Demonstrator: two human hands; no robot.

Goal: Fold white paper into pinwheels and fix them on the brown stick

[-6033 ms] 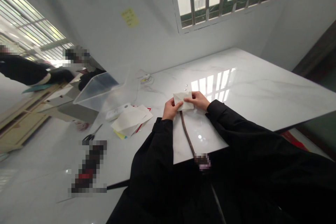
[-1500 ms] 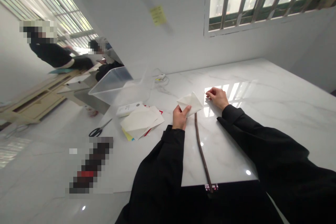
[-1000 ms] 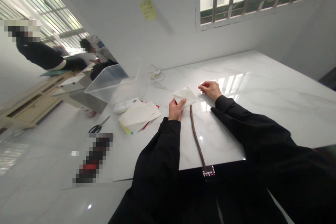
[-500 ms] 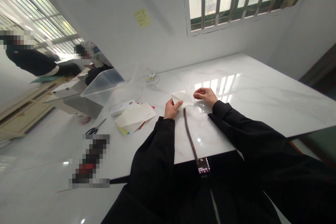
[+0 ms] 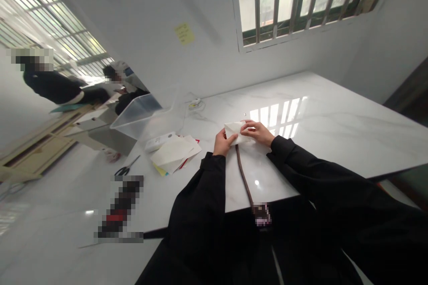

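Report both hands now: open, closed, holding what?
Left hand: closed, holding the folded white paper.
Right hand: closed on the same paper.

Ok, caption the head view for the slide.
Left hand and right hand hold folded white paper on a marble table.

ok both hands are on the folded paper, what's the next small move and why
Probably run the right hand along the fold to firm the crease: the folded white paper lies on the marble table, and the left hand steadies its other end.
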